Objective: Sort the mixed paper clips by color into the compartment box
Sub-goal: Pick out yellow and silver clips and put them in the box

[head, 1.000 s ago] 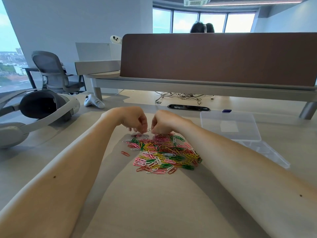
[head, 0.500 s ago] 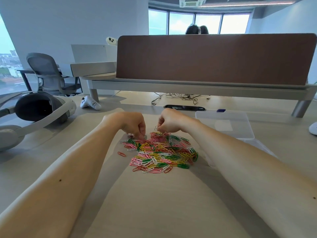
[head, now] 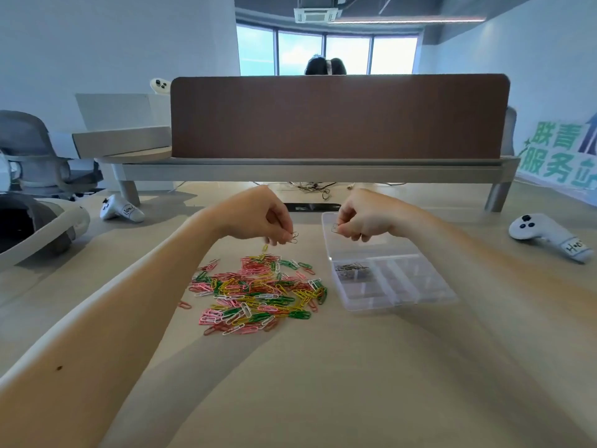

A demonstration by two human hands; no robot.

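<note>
**Item 1.** Clear plastic compartment box (head: 416, 287) on the table (head: 323, 383), below the right hand (head: 368, 218) and a little nearer the camera. Its lid (head: 381, 250) lies open and flat directly under that hand. Contents: a small heap of grey clips (head: 352, 270) in the far-left compartment. What the other compartments hold cannot be told (the walls are see-through and blurred).

**Item 2.** Right hand: fingers curled, thumb and forefinger pinching one grey clip (head: 335, 227). The clip sticks out to the hand's left, above the lid's far-left corner.

**Item 3.** Left hand (head: 258, 218): fingers curled downward, tips pinching a second grey clip (head: 294, 237) in the air. It is left of the right hand's grip, and the two are apart.

**Item 4.** Mixed pile (head: 258, 292) of pink, green, yellow, white and red paper clips, on the table below the left hand's grip and beside the box. One red stray (head: 184, 305) lies apart to the pile's left.

**Change (from half a second ago).** Both hands were low at the pile's far edge, close together. They are now lifted and spread, each with a clip, the right one over the lid. The box, then largely hidden behind the right forearm, now shows whole.
</note>
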